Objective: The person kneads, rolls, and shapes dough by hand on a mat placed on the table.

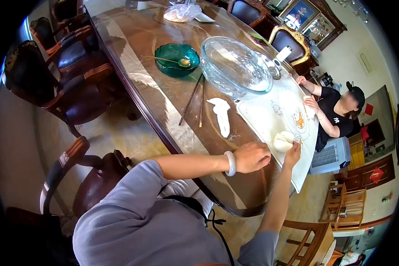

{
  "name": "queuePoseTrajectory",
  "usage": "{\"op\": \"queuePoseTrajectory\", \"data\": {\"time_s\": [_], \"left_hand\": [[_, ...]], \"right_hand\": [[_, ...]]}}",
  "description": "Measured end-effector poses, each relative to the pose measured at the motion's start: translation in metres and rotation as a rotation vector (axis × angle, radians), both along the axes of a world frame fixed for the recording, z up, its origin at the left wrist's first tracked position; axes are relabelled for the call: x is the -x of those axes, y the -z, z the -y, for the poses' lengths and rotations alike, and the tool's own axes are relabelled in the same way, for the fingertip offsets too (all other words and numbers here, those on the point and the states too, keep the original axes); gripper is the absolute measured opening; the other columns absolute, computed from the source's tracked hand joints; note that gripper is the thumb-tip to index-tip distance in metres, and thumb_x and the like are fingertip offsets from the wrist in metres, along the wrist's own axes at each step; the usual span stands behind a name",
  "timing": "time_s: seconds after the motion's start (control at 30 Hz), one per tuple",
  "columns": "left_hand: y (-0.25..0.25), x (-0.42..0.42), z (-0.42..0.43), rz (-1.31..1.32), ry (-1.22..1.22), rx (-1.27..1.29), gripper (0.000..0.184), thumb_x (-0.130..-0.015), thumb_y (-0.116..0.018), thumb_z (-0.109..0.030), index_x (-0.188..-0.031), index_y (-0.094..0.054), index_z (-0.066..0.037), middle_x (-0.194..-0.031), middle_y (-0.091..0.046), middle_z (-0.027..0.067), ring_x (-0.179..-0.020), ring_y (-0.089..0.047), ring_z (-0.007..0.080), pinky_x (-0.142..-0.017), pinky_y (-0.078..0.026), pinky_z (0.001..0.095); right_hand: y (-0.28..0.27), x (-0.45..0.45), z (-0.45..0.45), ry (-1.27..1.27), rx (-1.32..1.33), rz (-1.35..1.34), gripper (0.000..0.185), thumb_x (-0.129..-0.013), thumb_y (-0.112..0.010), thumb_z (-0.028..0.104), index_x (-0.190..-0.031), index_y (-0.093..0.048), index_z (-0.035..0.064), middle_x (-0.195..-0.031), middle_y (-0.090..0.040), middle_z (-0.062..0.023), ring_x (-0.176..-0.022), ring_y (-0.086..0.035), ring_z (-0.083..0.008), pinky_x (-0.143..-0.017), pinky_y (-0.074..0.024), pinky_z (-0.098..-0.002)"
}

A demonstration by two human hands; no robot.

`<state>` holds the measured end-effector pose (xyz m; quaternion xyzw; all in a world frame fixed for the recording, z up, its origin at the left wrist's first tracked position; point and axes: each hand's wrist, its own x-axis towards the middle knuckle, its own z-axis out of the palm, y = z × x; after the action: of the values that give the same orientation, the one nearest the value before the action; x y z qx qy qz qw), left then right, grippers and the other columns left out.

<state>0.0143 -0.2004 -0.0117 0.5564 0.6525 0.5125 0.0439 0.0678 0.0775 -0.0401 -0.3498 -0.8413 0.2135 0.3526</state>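
A pale round lump of dough [283, 142] rests on the near part of a white printed mat [270, 116]. My right hand [292, 155] has its fingers closed at the edge of this dough. To the left of it, my left hand [252, 157], with a pale bangle at the wrist, is held over the table edge beside the mat. Its fingers are curled in, and whatever they may hold is hidden. A crumpled white cloth or paper [221, 116] lies on the table beyond my left hand.
A large clear glass bowl [235, 66] stands at the mat's far end. Beside it are a green bowl [166, 66] with a gold spoon [184, 63] and two chopsticks [192, 99]. Across the mat, another person [334, 111] handles dough. Chairs [75, 88] line the table's left side.
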Motion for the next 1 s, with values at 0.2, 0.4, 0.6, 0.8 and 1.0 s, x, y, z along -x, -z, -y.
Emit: {"op": "queuePoseTrajectory", "data": {"time_s": [0.2,0.4,0.6,0.8,1.0], "left_hand": [[0.006,0.000,-0.008,-0.078,-0.035,0.116,0.016,-0.086,-0.053,-0.019,-0.090,-0.060,-0.005,-0.090,-0.062,0.0137,-0.085,-0.059,0.0338,-0.076,-0.047,0.0428],[0.009,-0.007,-0.008,-0.125,0.022,-0.058,0.013,-0.085,-0.056,-0.014,-0.091,-0.061,-0.003,-0.092,-0.063,0.0147,-0.085,-0.060,0.0341,-0.076,-0.049,0.0406],[-0.006,-0.027,-0.007,-0.119,0.137,-0.030,0.011,-0.082,-0.060,-0.008,-0.091,-0.063,-0.002,-0.096,-0.064,0.0149,-0.088,-0.061,0.0336,-0.077,-0.049,0.0406],[-0.020,-0.047,-0.006,-0.190,0.182,0.032,0.010,-0.083,-0.057,-0.004,-0.090,-0.060,0.003,-0.097,-0.062,0.0171,-0.089,-0.059,0.0335,-0.079,-0.047,0.0378],[-0.006,-0.036,-0.011,-0.255,0.119,0.003,0.009,-0.081,-0.058,-0.003,-0.087,-0.061,0.002,-0.094,-0.063,0.0156,-0.086,-0.058,0.0340,-0.076,-0.047,0.0389]], "right_hand": [[0.002,0.006,-0.020,-0.030,0.027,-0.101,0.032,-0.092,-0.047,0.025,-0.108,-0.062,0.0023,-0.113,-0.060,-0.0163,-0.104,-0.054,-0.0305,-0.094,-0.0393,-0.0347],[-0.039,0.026,0.063,-0.005,-0.292,0.145,0.035,-0.095,-0.038,0.036,-0.097,-0.057,0.0075,-0.084,-0.063,-0.0156,-0.079,-0.060,-0.0391,-0.073,-0.0468,-0.0480],[0.005,0.032,0.030,-0.076,-0.350,0.079,0.035,-0.092,-0.045,0.032,-0.076,-0.065,0.0089,-0.069,-0.061,-0.0147,-0.065,-0.058,-0.0325,-0.058,-0.0443,-0.0431],[-0.026,0.048,0.024,0.083,-0.151,0.395,0.031,-0.093,-0.046,0.033,-0.095,-0.065,0.0086,-0.088,-0.066,-0.0098,-0.086,-0.064,-0.0286,-0.075,-0.0515,-0.0409],[-0.031,0.051,0.021,0.081,-0.245,0.475,0.025,-0.089,-0.055,0.034,-0.098,-0.062,0.0119,-0.082,-0.065,-0.0072,-0.083,-0.065,-0.0249,-0.069,-0.0521,-0.0379]]}}
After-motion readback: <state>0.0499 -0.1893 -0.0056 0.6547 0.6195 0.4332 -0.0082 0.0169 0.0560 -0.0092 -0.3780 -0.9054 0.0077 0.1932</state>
